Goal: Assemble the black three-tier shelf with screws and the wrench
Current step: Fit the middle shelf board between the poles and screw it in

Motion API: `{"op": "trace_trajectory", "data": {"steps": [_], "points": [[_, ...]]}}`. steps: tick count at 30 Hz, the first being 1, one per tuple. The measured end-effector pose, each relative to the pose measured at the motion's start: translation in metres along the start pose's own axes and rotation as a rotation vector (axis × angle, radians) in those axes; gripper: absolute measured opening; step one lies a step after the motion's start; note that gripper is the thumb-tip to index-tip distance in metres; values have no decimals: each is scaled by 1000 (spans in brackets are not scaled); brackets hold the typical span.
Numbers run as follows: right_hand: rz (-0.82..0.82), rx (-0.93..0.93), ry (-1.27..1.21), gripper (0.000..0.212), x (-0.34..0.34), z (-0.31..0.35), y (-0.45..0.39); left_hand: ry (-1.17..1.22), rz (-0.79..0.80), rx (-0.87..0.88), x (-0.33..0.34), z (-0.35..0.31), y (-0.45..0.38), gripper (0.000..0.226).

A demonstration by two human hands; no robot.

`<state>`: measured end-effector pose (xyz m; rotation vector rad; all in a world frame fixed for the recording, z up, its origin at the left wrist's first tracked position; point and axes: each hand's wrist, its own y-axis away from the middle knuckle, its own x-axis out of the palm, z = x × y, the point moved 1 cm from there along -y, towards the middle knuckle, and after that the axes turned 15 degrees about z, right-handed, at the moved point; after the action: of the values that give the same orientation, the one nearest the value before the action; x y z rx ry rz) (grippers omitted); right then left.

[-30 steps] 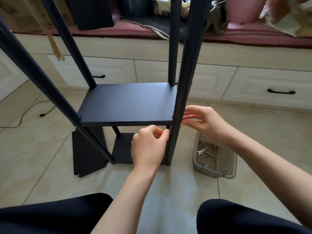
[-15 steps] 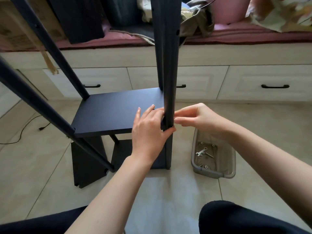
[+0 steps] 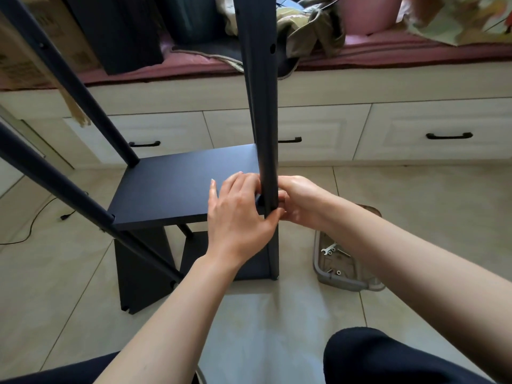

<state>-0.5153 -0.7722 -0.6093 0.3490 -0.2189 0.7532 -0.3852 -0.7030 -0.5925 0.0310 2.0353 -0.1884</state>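
- We see the left hand (image 3: pixel 240 217) curled around the near right post (image 3: pixel 267 151) of the black shelf, thumb wrapped across the post's front where the shelf board (image 3: pixel 177 189) meets it.
- The right hand (image 3: pixel 297 202) presses in from the other side, fingers bent against the same joint; whether they pinch a screw we cannot tell.
- The board sits level between four dark posts, a lower board (image 3: pixel 199 245) beneath it, and a loose black panel (image 3: pixel 141 273) leans beside the frame on the tiled floor (image 3: pixel 415 212).
- Just right of the post, a grey tray (image 3: pixel 343 284) holds a small wrench (image 3: pixel 328 249) and scattered screws (image 3: pixel 333 271).
- Behind, we see cream drawers (image 3: pixel 432 131) under a cluttered window seat.
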Motion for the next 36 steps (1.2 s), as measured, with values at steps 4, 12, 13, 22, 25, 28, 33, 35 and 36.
{"op": "trace_trajectory", "data": {"steps": [4, 12, 13, 22, 25, 28, 33, 35, 36], "points": [[30, 19, -24, 24, -5, -9, 1, -42, 85, -34, -3, 11, 3, 81], [13, 61, 119, 38, -11, -9, 12, -357, 148, -55, 5, 18, 8, 97], [11, 66, 114, 39, -14, -11, 15, -374, 148, -55, 5, 18, 8, 96], [-218, 148, 12, 19, -91, -62, 62, -443, 97, -47, 6, 16, 6, 92], [-324, 261, 41, 18, -118, -95, 75, -447, 50, -21, 13, 15, 10, 87], [-409, 403, 158, 13, -134, -126, 78, -464, 14, -12, 17, 15, 9, 84], [-422, 603, 527, 11, -149, -162, 63, -469, -27, 10, 20, 16, 9, 81], [-370, 691, 625, 11, -150, -170, 56, -470, -50, 21, 21, 18, 8, 79], [-343, 719, 660, 8, -151, -174, 52, -471, -66, 28, 22, 19, 8, 78]]}}
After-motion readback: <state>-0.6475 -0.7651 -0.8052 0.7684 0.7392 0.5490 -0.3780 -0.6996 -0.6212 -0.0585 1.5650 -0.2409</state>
